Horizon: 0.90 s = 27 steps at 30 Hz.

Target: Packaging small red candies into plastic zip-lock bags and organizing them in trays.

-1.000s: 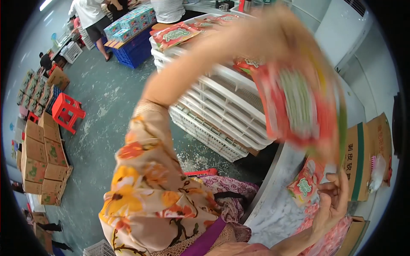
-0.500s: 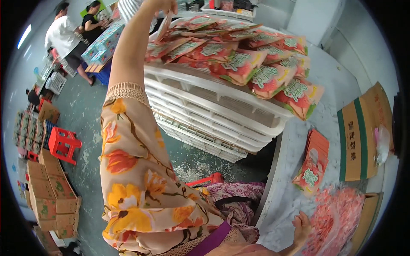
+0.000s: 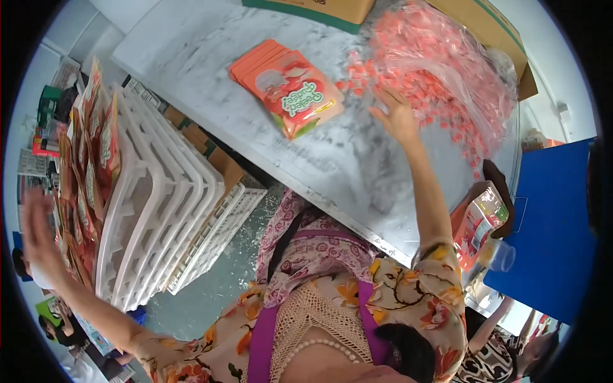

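Observation:
My left hand (image 3: 41, 236), blurred by motion, is at the far left beside the filled red pouches (image 3: 89, 166). Its fingers look stretched out, with nothing visible in them. Those pouches lie heaped in the top of a stack of white plastic crates (image 3: 150, 198). Over the marbled table (image 3: 211, 83), my right hand (image 3: 397, 116) is open, fingers reaching to the edge of a heap of small pink-red wrapped pieces (image 3: 440, 102). The pieces spill from a clear plastic bag (image 3: 476, 83). Left of that hand, a fanned stack of flat red pouches (image 3: 287, 89) lies on the table.
Cardboard boxes (image 3: 313, 9) stand along the table's far side. At the right are another red package (image 3: 479, 217), a clear plastic cup (image 3: 498, 255) and a blue panel (image 3: 549, 223). Another person (image 3: 511, 345) is at the lower right; others are at the lower left.
The view has swung right, toward the table. My left hand, earlier raised over the crate's far side apparently with a pouch, now looks empty. My right hand has reached forward to the wrapped pieces.

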Each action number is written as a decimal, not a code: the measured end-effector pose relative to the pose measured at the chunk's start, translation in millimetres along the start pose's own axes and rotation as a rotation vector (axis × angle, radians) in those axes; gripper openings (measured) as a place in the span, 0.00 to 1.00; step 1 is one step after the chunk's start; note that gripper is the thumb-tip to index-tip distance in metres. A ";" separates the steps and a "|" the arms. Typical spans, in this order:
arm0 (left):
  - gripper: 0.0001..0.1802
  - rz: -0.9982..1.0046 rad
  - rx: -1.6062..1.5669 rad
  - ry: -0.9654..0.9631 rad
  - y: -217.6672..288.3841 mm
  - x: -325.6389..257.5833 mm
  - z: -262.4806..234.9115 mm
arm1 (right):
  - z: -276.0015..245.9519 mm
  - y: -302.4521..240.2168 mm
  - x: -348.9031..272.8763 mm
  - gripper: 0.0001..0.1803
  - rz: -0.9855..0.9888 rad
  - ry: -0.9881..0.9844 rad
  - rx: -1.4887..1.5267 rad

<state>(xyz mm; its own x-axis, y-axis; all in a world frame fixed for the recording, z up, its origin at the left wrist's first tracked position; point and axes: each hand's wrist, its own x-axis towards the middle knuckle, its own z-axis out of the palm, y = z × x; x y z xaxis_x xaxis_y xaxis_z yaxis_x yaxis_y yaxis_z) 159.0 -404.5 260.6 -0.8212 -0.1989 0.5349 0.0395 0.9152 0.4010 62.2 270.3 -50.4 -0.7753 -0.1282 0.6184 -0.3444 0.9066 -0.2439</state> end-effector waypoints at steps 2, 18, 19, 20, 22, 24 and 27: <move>0.20 0.017 -0.677 -0.565 58.4 -59.4 71.1 | 19.2 8.7 26.4 0.24 -0.002 0.076 -0.115; 0.17 0.855 -0.844 -0.871 349.0 -190.4 397.7 | -121.4 11.0 -124.9 0.19 0.991 0.334 0.635; 0.16 0.894 -0.796 -0.789 353.3 -200.1 408.8 | -130.8 12.5 -136.0 0.19 1.002 0.333 0.625; 0.16 0.892 -0.802 -0.799 356.8 -209.3 416.4 | -139.1 11.0 -146.4 0.18 1.040 0.347 0.518; 0.17 1.014 -0.729 -0.739 362.0 -230.0 427.5 | -147.7 2.8 -164.8 0.17 1.091 0.363 0.398; 0.20 1.074 -0.765 -0.778 363.4 -251.3 427.9 | -146.8 -5.4 -179.8 0.16 1.043 0.235 0.310; 0.30 1.176 -0.729 -0.830 371.2 -266.1 431.5 | -142.9 -11.9 -189.4 0.19 1.000 0.198 0.407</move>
<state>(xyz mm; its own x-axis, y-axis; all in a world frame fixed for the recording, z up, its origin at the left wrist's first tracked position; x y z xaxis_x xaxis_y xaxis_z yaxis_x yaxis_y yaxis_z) 146.5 139.4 -53.8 -0.1988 0.9141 0.3534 0.8878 0.0153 0.4599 288.8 341.3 -57.8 -0.7157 0.6906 0.1044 0.2150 0.3600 -0.9078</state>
